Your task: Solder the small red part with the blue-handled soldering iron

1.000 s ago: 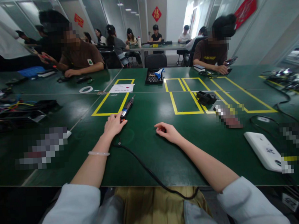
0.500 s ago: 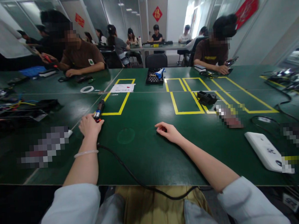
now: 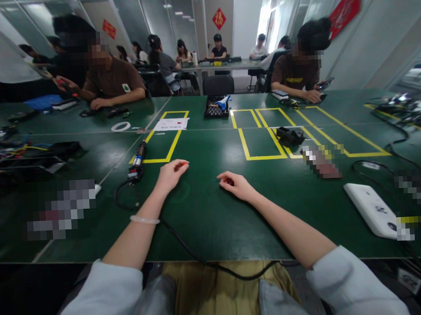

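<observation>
- Head view: cylindrical tool [image 3: 138, 159] lying on the green surface [image 3: 203, 223], left of the left hand [image 3: 171, 177], across the left side of a yellow tape outline [image 3: 157, 160]; out of both hands.
- Left hand: fingers curled, thumb and forefinger close together; orange spot [image 3: 185, 163] visible at the fingertips. Cannot tell whether pinching a small part.
- Right hand [image 3: 238, 184]: resting apart from the left, fingers loosely curled, nothing visible in the grip. Cannot tell whether fingertips and thumb are touching.
- Black cable [image 3: 187, 251]: looped beside the tool, then passing beneath the left forearm towards the near edge.
- White sheet [image 3: 171, 124]: lying over the far part of the same outline.
- Black block [image 3: 290, 137]: at right, overlapping tape lines, apart from both hands.
- Progress, as judged: tool parked; no assembly under way between the hands. Remaining work: not determinable.
</observation>
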{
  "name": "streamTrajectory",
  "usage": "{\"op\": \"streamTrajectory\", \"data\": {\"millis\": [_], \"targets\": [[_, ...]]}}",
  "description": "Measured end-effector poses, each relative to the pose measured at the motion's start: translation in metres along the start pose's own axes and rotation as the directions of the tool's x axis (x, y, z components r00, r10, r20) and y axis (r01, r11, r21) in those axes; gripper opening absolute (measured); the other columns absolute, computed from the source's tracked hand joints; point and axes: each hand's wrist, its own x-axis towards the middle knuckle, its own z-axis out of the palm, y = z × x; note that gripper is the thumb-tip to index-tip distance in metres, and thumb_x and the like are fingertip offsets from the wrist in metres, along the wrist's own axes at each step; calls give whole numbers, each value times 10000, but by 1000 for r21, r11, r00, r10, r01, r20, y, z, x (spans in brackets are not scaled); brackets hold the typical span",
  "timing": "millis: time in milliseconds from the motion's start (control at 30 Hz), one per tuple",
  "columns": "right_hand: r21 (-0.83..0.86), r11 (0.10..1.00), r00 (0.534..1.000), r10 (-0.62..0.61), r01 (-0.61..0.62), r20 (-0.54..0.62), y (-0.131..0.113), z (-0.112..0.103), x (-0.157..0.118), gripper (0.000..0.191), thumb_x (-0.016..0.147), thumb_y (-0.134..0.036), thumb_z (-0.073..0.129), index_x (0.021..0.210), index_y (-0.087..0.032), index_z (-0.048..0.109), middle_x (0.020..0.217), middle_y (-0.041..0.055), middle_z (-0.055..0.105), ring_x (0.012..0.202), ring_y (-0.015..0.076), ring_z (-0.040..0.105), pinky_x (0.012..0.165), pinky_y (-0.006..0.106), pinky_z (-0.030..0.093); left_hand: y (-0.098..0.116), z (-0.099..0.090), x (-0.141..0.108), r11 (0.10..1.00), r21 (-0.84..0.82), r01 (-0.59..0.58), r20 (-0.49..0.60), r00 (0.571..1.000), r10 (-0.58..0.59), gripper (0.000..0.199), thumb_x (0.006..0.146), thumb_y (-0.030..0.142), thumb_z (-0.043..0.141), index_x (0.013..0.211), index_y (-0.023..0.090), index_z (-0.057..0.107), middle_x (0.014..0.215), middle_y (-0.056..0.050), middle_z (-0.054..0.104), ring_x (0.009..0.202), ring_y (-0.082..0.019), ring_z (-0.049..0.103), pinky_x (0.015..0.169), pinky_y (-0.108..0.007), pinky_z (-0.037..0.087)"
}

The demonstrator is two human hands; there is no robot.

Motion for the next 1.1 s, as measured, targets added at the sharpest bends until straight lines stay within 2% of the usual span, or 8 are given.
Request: {"op": "streamTrajectory", "data": {"millis": [67,167,233,333,533,733,867,1100], "targets": [[6,1000,1000,1,-1,4,1,0,0,255,851,-234,555,1093,-177,608,854,16,652,719,122,573,723,260,453,21,20,-2,994,-98,-41,214,975,61,451,832,459,536,1155,168,657,1049,-79,690,864,-190,620,786,-310,480],[21,1000,1000,-15,15,5,3,0,0,317,847,-226,560,1161,-181,567,849,9,648,715,122,575,722,259,453,45,38,-5,973,-232,0,499,858,119,590,828,427,555,1342,140,533,987,-78,681,820,-178,601,752,-308,469],[23,999,999,-32,32,11,6,0,0,353,845,-221,563,1195,-181,539,824,-2,635,687,117,562,705,255,450,55,46,-7,956,-292,24,593,789,161,670,828,397,568,1430,141,423,925,-53,662,806,-165,583,753,-301,454],[4,999,998,-38,38,40,7,0,0,250,850,-238,567,1093,-179,568,770,-16,609,649,111,542,672,245,439,62,53,-9,936,-352,14,621,752,222,710,829,362,586,1465,146,356,878,-23,623,804,-149,557,767,-294,428],[31,1000,1000,2,-2,14,4,0,0,193,860,-344,592,959,-184,554,734,-24,577,633,109,520,627,234,417,57,61,-14,870,-471,147,548,821,158,667,841,381,574,1427,128,382,867,-26,616,752,-132,552,723,-283,429],[83,997,1000,1,-1,-8,5,0,-1,218,861,-368,589,978,-187,554,764,-14,596,646,112,531,632,240,426,55,65,-19,855,-484,187,481,873,81,391,800,422,631,1054,128,590,826,-37,645,694,-125,568,670,-267,440],[96,995,1000,10,-8,-16,6,0,-1,254,844,-361,608,1017,-188,539,751,-23,585,637,109,526,642,245,434,56,70,-21,863,-497,90,402,906,136,310,768,394,672,919,134,594,837,-43,646,738,-135,590,692,-264,456],[95,995,999,18,-14,-51,9,-1,0,192,866,-371,579,898,-183,568,762,-12,584,654,113,520,630,247,419,55,69,-25,900,-433,-45,336,919,208,270,786,354,661,961,161,589,850,-14,627,722,-114,571,662,-239,457]]}}
